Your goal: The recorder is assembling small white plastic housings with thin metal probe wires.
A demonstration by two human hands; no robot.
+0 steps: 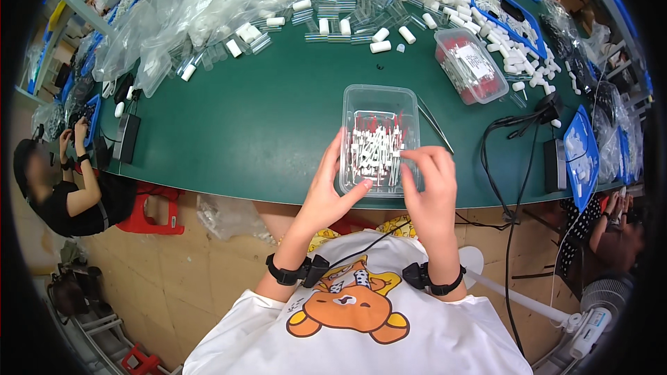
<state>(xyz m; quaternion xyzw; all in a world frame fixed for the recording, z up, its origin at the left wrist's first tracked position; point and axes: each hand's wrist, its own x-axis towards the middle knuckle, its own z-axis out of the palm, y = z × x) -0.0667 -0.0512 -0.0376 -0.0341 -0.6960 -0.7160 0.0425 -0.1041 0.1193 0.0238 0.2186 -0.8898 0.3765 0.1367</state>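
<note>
A see-through plastic box (381,97) stands near the table's front edge. Inside lie several thin white sticks (375,149) with small white ends, and red parts show among them. My left hand (328,184) grips the box's left side, its thumb reaching over the near part of the box. At the right rim, my right hand (432,180) has its thumb and fingers bent toward each other above the sticks. A small white piece shows at those fingertips, but whether they pinch it firmly is hard to make out. Tweezers (436,125) lie just right of the box.
A lidded see-through box (472,66) of similar sticks stands at the back right. Beyond are loose white cylinders (381,46), clear tubes (340,7), plastic bags (201,10) and a blue tray (507,14). Black cables (495,160) hang over the front edge. A co-worker (76,187) sits at left.
</note>
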